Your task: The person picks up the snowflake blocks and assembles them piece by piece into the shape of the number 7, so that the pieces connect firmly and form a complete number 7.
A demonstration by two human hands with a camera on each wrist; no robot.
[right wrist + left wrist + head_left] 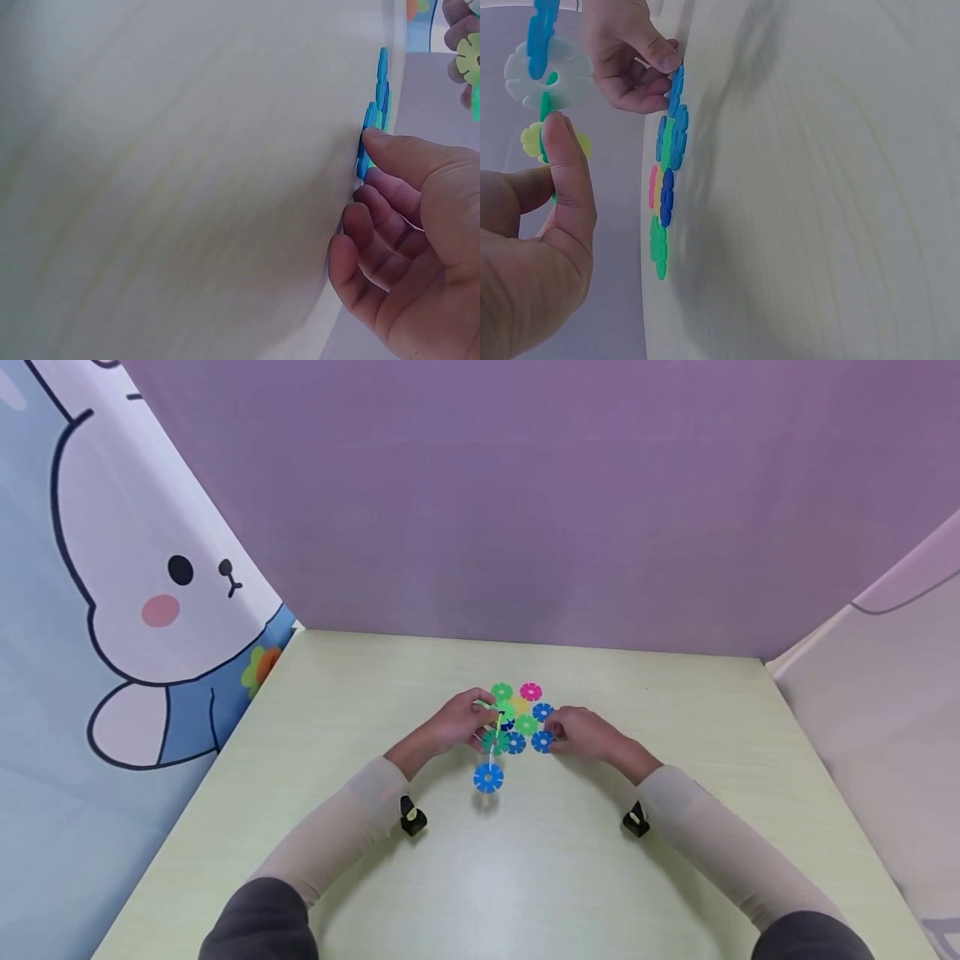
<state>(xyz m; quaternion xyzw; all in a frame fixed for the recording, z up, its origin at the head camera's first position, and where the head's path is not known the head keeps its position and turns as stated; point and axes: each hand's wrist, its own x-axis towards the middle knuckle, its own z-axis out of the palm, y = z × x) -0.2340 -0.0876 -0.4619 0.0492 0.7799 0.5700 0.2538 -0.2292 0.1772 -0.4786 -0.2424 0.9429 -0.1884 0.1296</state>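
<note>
Your left hand [459,720] pinches a joined disc chain [495,743], long axis running towards you, above the counter [562,860]. Your right hand [588,733] pinches a blue disc [542,742] at the loose group's [527,725] near-right corner; it lies to the chain's right, apart from it.

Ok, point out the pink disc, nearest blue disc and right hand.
Pink disc [527,694]: head view, face beside its centre.
Nearest blue disc [495,782]: head view, face beside its centre.
Right hand [587,732]: head view, back of hand.
</note>
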